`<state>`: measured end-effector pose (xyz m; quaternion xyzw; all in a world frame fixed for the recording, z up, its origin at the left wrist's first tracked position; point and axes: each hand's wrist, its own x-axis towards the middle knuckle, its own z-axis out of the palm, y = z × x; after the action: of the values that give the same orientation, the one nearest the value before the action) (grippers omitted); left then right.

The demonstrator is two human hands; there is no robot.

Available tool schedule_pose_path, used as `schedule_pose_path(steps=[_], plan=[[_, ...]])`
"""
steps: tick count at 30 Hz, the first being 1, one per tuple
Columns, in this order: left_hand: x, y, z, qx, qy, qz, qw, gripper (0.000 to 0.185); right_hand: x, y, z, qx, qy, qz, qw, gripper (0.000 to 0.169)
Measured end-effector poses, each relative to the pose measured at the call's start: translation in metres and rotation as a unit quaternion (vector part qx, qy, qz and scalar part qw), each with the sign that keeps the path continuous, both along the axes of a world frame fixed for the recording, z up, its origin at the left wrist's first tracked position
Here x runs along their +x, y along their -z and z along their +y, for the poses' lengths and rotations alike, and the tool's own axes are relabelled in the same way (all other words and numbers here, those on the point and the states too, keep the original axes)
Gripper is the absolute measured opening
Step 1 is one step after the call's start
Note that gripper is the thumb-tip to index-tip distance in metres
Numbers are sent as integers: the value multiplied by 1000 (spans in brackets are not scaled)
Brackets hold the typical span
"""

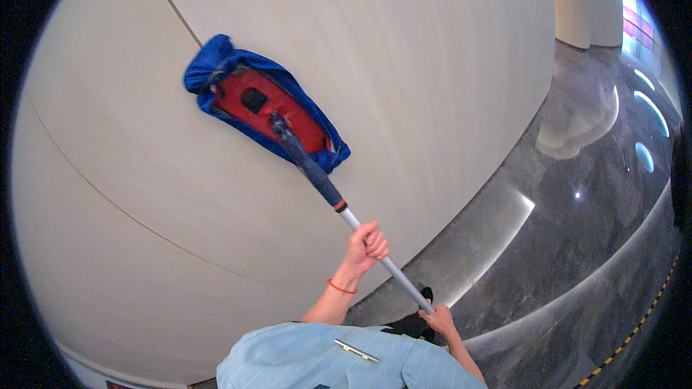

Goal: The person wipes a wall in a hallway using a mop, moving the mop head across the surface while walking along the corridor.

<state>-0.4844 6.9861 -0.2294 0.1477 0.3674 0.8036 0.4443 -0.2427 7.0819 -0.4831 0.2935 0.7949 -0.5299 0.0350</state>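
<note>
My left hand [367,246] is closed around the silver metal pole [400,276] of a flat mop, partway along it. Near the pole's lower end, my right hand [439,320] also grips it. The pole runs up and to the left through a dark blue sleeve to the red mop head [270,111]. A blue cloth [213,67] is wrapped around the head's edges and bunched at its upper left end. The cloth side faces a large cream-coloured wall panel [432,92] and appears to lie against it; the contact face is hidden.
A thin dark seam [173,5] crosses the upper wall, and a fainter line curves lower down. At the right lies a glossy grey floor [562,227] with bright reflections. Yellow-and-black striped tape [627,343] runs along the far right. Another pale curved wall [589,5] stands beyond.
</note>
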Motion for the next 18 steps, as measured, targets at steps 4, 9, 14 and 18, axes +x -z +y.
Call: schedule_pose_path(steps=[4, 9, 14, 18], plan=[[-2, -23, 9, 50, -37, 60, 996, 47, -9, 8, 37, -16, -74, 22, 997, 33], [-2, -13, 19, 83, -32, 73, 993, 43, -3, 0, 67, -21, -77, -17, 997, 49], [13, -23, 44, 82, -31, 76, 993, 43, 10, -23, 89, -38, -39, 12, 998, 44], [4, -33, 92, 52, 9, 81, 995, 41, 2, -11, 89, -91, 35, 50, 994, 37]])
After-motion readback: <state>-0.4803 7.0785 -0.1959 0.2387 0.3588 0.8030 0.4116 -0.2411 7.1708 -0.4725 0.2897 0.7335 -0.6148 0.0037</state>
